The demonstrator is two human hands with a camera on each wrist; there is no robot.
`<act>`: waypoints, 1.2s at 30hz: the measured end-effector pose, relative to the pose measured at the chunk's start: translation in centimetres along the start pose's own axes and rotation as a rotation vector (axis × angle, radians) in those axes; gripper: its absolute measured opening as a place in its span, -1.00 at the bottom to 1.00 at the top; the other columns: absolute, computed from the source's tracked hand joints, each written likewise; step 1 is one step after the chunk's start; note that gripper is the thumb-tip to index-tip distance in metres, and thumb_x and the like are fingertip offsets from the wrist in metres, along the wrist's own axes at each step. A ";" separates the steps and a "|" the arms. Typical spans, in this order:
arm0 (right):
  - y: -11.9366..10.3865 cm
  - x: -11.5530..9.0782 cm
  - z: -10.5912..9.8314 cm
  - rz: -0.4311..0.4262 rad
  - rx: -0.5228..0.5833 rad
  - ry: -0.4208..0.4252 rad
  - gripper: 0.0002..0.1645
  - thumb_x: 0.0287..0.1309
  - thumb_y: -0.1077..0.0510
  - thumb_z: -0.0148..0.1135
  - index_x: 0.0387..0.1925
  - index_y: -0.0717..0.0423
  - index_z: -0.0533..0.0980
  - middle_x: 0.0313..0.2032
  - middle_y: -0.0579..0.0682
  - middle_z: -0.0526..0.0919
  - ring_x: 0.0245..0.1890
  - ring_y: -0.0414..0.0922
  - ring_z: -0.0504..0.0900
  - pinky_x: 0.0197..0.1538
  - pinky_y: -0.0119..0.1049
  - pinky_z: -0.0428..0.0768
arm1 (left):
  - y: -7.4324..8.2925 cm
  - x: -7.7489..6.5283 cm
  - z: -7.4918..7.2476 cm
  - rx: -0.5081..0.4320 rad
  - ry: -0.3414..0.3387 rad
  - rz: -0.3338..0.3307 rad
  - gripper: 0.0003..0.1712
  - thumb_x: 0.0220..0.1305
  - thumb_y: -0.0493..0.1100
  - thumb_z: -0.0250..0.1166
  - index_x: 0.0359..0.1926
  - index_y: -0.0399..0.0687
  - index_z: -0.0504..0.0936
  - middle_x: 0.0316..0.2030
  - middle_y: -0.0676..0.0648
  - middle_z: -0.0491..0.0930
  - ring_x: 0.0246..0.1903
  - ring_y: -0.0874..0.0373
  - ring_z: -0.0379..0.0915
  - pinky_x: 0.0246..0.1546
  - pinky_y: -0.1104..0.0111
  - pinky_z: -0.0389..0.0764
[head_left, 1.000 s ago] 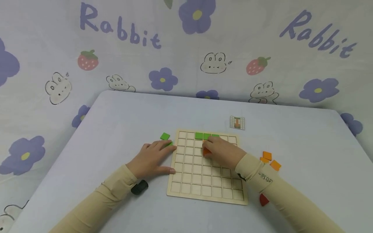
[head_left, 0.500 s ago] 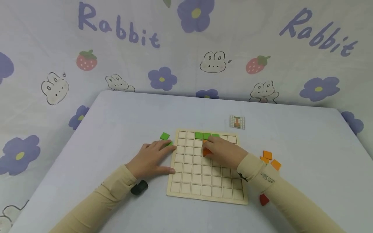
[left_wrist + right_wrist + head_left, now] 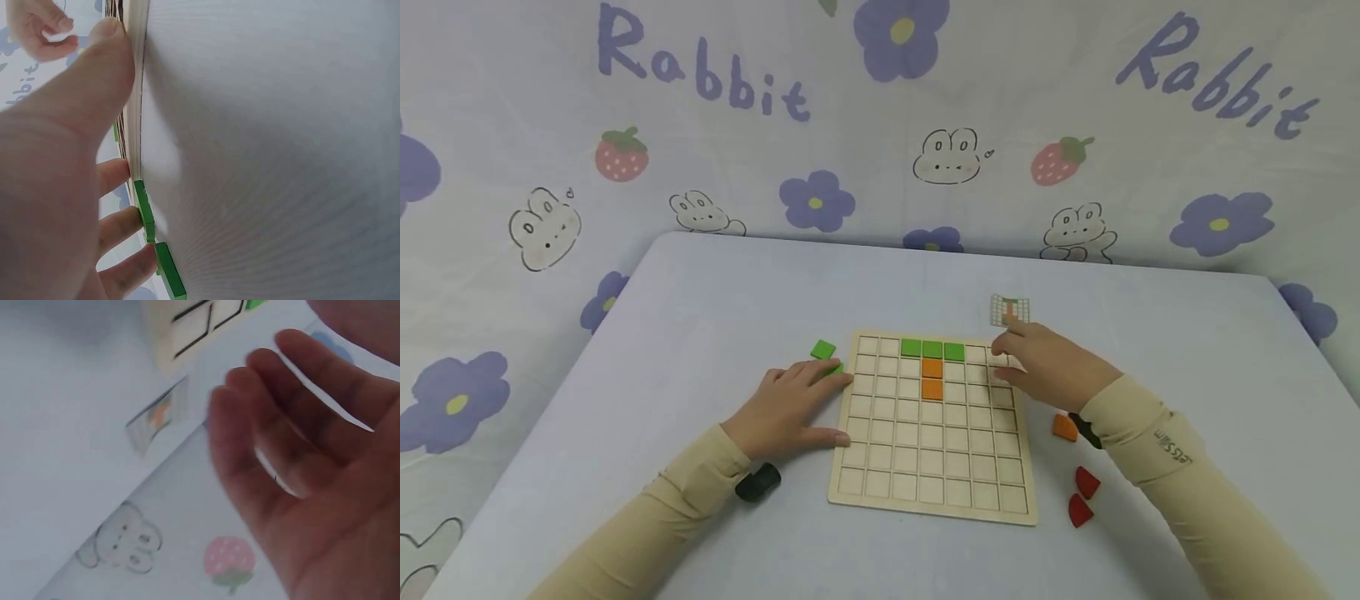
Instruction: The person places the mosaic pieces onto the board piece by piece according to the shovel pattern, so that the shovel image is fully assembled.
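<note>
My left hand (image 3: 786,412) rests beside the wooden grid board (image 3: 882,433), its thumb and fingers spread against the left edge. Two loose green tiles (image 3: 823,349) lie by its fingertips. My right hand (image 3: 1052,362) hovers over the board's upper right corner, fingers loosely bent and holding nothing, as the right wrist view (image 3: 312,437) also shows. Three green square tiles (image 3: 932,349) sit side by side in the top row. Below the middle one, two orange square tiles (image 3: 932,389) fill cells in a column.
Behind the right fingers lies a small pattern card (image 3: 1000,310). To the board's right are an orange piece (image 3: 1064,427) with a rounded corner and two red quarter-round pieces (image 3: 1086,482). A black cylinder (image 3: 758,482) is under the left wrist.
My right hand has let go of the lower orange tile, now flat in its cell, and moved right and away toward the card. The left hand stays in place.
</note>
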State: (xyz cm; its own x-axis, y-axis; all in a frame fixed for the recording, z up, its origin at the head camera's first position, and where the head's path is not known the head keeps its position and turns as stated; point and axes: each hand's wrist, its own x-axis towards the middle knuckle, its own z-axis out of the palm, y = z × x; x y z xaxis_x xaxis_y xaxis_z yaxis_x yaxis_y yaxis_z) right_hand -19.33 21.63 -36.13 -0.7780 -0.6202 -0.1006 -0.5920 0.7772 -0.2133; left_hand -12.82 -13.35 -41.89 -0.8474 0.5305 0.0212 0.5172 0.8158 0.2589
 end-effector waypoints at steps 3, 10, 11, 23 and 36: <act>1.4 -1.2 -0.4 0.080 -0.004 -0.057 -0.60 0.19 0.13 0.29 0.01 0.27 0.52 -0.05 0.17 0.56 -0.01 0.08 0.53 0.04 -0.03 0.53 | 0.1 0.0 -0.1 -0.005 -0.001 0.005 -0.10 0.10 0.40 0.24 0.35 0.05 0.32 0.36 -0.16 0.25 0.31 -0.13 0.21 0.04 -0.09 0.33; 4.6 -3.3 0.2 0.216 0.035 -0.129 -0.53 0.18 0.12 0.29 0.05 0.30 0.49 -0.06 0.20 0.56 -0.10 0.08 0.55 0.03 0.03 0.52 | 0.2 -0.2 -0.3 -0.007 -0.010 -0.001 -0.11 0.10 0.39 0.24 0.35 0.05 0.32 0.36 -0.16 0.24 0.31 -0.14 0.21 0.05 -0.10 0.32; 4.9 -3.5 0.4 0.228 0.042 -0.133 -0.54 0.19 0.12 0.29 0.05 0.30 0.49 -0.07 0.20 0.56 -0.10 0.08 0.55 0.03 0.04 0.52 | 0.2 -0.2 -0.2 -0.007 -0.009 0.000 -0.11 0.10 0.38 0.24 0.35 0.05 0.32 0.36 -0.16 0.25 0.30 -0.14 0.22 0.04 -0.10 0.33; 6.9 -4.8 1.0 0.257 0.101 -0.115 -0.47 0.13 -0.01 0.34 0.01 0.27 0.51 -0.12 0.13 0.57 -0.11 0.05 0.54 0.00 0.03 0.54 | 0.2 -0.2 0.0 -0.015 -0.006 -0.010 -0.10 0.09 0.39 0.25 0.35 0.07 0.32 0.37 -0.14 0.24 0.31 -0.14 0.21 0.04 -0.08 0.32; 7.4 -6.2 0.9 0.227 0.150 -0.187 -0.57 0.12 0.06 0.35 -0.01 0.16 0.51 -0.19 0.02 0.53 -0.18 -0.04 0.52 -0.13 -0.13 0.61 | -0.2 -0.2 0.3 -0.022 0.024 0.015 -0.12 0.09 0.39 0.25 0.35 0.08 0.33 0.37 -0.14 0.24 0.31 -0.13 0.20 0.03 -0.05 0.31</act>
State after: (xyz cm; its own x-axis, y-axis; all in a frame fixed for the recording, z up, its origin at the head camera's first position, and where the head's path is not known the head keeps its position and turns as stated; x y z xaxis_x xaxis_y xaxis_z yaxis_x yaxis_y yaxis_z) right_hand -18.70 31.16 -37.97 -0.8262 -0.4523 -0.3358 -0.3594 0.8823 -0.3040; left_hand -12.73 -13.51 -42.19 -0.8422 0.5370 0.0482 0.5275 0.8023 0.2792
